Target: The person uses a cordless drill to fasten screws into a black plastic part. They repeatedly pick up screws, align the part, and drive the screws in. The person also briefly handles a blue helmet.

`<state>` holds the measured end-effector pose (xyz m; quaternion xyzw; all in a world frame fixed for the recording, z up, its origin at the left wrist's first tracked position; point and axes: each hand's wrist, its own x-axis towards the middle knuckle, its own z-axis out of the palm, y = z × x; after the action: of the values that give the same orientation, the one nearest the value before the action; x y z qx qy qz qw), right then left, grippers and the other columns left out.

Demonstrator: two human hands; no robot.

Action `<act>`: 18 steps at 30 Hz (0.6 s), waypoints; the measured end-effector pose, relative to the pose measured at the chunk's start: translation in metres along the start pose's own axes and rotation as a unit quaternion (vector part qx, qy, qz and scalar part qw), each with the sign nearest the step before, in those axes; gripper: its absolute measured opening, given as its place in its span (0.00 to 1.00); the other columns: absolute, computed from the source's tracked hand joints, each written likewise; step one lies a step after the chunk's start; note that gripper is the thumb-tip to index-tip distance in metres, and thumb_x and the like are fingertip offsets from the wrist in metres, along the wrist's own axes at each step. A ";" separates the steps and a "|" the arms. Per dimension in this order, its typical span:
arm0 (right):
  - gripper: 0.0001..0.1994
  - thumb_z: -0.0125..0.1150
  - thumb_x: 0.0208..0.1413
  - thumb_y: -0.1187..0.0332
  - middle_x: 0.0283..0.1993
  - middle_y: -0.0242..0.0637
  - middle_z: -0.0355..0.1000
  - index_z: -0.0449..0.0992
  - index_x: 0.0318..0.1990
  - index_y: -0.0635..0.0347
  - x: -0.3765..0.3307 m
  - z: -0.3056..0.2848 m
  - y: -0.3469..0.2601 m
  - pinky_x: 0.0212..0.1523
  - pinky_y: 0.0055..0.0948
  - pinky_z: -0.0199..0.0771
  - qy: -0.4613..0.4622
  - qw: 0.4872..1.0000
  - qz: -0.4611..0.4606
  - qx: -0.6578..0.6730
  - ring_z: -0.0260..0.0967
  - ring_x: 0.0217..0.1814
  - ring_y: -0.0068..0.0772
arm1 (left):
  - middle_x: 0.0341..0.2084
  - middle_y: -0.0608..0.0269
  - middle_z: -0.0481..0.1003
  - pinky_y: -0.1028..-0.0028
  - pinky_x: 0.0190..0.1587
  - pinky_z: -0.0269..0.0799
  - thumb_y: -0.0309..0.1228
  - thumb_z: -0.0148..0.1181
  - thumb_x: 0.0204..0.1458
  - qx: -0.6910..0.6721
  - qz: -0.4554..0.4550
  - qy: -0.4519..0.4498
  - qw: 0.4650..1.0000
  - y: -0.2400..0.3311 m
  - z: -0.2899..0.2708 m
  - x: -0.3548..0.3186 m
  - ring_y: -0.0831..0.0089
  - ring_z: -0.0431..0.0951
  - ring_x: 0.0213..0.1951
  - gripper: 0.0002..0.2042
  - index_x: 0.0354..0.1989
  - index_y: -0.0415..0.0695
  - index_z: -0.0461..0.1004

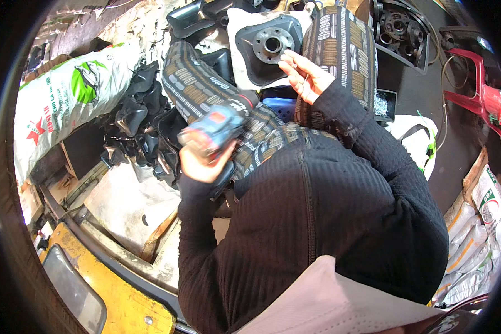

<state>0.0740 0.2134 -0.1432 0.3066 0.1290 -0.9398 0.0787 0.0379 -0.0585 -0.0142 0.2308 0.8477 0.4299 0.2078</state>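
Observation:
My left hand (pixel 201 166) is wrapped round a blue-and-red cordless drill (pixel 214 127). The drill is smeared by motion, and its dark nose points up and to the right, above my patterned trouser leg. Further off, a black plastic part with a round grey flanged hub (pixel 273 45) lies on a white sack (pixel 236 22) between my legs. My right hand (pixel 307 77) hovers beside the near right edge of this part, palm partly turned up. Its fingers curl toward the thumb in a pinch; whatever they hold is too small to make out.
Several black plastic parts (pixel 136 108) are heaped on the left beside a white-green sack (pixel 75 100). A small dark tray with shiny screws (pixel 382 107) sits right of my leg. Another black hubbed part (pixel 399 28) lies far right, near a red plastic frame (pixel 484 100).

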 end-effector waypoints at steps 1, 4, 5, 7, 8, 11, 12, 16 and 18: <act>0.15 0.52 0.58 0.68 0.45 0.36 0.73 0.68 0.52 0.62 0.001 0.001 0.001 0.32 0.19 0.77 -0.007 1.000 0.013 0.026 0.72 0.47 0.27 | 0.40 0.55 0.75 0.68 0.46 0.71 0.26 0.69 0.37 -0.028 -0.030 0.010 0.999 0.008 -0.004 0.002 0.64 0.77 0.37 0.26 0.48 0.36 0.69; 0.16 0.52 0.58 0.67 0.44 0.38 0.73 0.68 0.52 0.62 0.003 0.009 0.007 0.31 0.19 0.78 -0.024 0.997 0.039 0.057 0.73 0.46 0.28 | 0.43 0.56 0.73 0.71 0.47 0.69 0.26 0.68 0.37 -0.055 0.031 0.038 0.997 0.029 -0.005 0.016 0.66 0.75 0.41 0.31 0.53 0.37 0.64; 0.15 0.52 0.58 0.67 0.43 0.40 0.73 0.68 0.51 0.63 0.004 0.012 0.008 0.30 0.19 0.78 -0.042 0.995 0.052 0.078 0.74 0.42 0.28 | 0.43 0.58 0.73 0.71 0.45 0.70 0.27 0.67 0.36 0.037 0.084 0.001 0.996 0.031 -0.004 0.025 0.67 0.75 0.41 0.30 0.53 0.39 0.65; 0.15 0.51 0.58 0.67 0.42 0.41 0.73 0.68 0.51 0.62 0.004 0.015 0.009 0.30 0.19 0.78 -0.052 0.993 0.051 0.098 0.74 0.37 0.27 | 0.41 0.61 0.74 0.71 0.40 0.71 0.28 0.65 0.37 0.276 0.176 -0.021 0.944 0.034 0.000 0.038 0.68 0.76 0.39 0.27 0.50 0.43 0.68; 0.15 0.51 0.58 0.67 0.42 0.41 0.73 0.69 0.51 0.62 0.004 0.015 0.009 0.30 0.19 0.78 -0.065 0.991 0.048 0.109 0.74 0.35 0.26 | 0.38 0.62 0.74 0.70 0.38 0.72 0.28 0.65 0.38 0.352 0.189 -0.016 0.917 0.035 0.003 0.041 0.68 0.77 0.36 0.24 0.48 0.45 0.70; 0.16 0.51 0.59 0.66 0.41 0.41 0.73 0.68 0.52 0.62 0.006 0.012 0.008 0.27 0.17 0.77 -0.035 0.992 0.059 0.103 0.72 0.29 0.23 | 0.34 0.63 0.75 0.69 0.36 0.72 0.28 0.63 0.39 0.273 0.185 -0.032 0.944 0.028 0.006 0.050 0.67 0.77 0.34 0.18 0.42 0.48 0.72; 0.16 0.51 0.59 0.66 0.41 0.41 0.73 0.68 0.52 0.61 0.007 0.011 0.008 0.27 0.17 0.76 -0.044 0.990 0.071 0.111 0.72 0.29 0.23 | 0.34 0.63 0.75 0.69 0.36 0.72 0.28 0.63 0.39 0.275 0.188 -0.040 0.942 0.026 0.006 0.051 0.67 0.76 0.34 0.17 0.42 0.49 0.73; 0.13 0.52 0.58 0.68 0.41 0.39 0.73 0.69 0.48 0.64 0.013 0.008 0.006 0.34 0.17 0.78 -0.134 0.982 0.072 0.115 0.73 0.37 0.23 | 0.32 0.63 0.75 0.68 0.36 0.72 0.26 0.63 0.40 0.318 0.166 -0.066 0.931 0.025 0.007 0.050 0.66 0.76 0.33 0.14 0.39 0.49 0.73; 0.15 0.49 0.60 0.65 0.43 0.40 0.73 0.68 0.50 0.64 0.012 0.005 -0.001 0.37 0.15 0.77 -0.143 0.987 0.056 0.043 0.72 0.39 0.22 | 0.31 0.63 0.75 0.68 0.36 0.72 0.26 0.63 0.42 0.247 0.159 -0.060 0.954 0.026 0.008 0.051 0.66 0.76 0.33 0.14 0.39 0.48 0.74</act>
<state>0.0614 0.2116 -0.1462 0.1790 0.0591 -0.9727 0.1354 0.0066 -0.0106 -0.0049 0.4322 0.8658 0.2199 0.1236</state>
